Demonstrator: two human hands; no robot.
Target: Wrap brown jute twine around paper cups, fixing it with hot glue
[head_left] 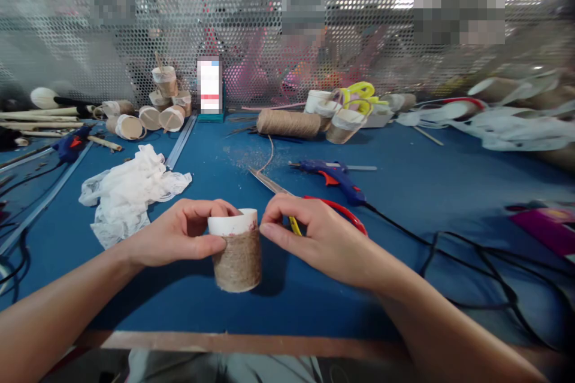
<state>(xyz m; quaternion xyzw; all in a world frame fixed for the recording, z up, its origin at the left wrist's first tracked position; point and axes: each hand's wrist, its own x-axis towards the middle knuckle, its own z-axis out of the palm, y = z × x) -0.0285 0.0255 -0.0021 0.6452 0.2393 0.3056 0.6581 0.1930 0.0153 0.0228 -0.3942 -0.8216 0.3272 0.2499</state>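
A white cup [237, 260], its lower part wrapped in brown twine, stands just above or on the blue table; its upper band is bare white with reddish marks. My left hand [179, 233] grips it from the left, thumb on the twine and fingers over the rim. At the cup's right edge, my right hand [309, 233] has thumb and forefinger pinched together; what lies between them is too small to tell. Beneath that hand lie scissors [269, 182] with red and yellow handles, partly hidden. Crumpled white lace [135, 191] lies beyond my left hand.
A blue glue gun [335, 176] lies behind the scissors, its black cable [404, 230] looping right. Further back are a twine spool [287, 124] and several twine-covered cups [166, 87]. A phone [209, 87] stands against the perforated metal screen. Another glue gun [72, 143] lies left, near sticks.
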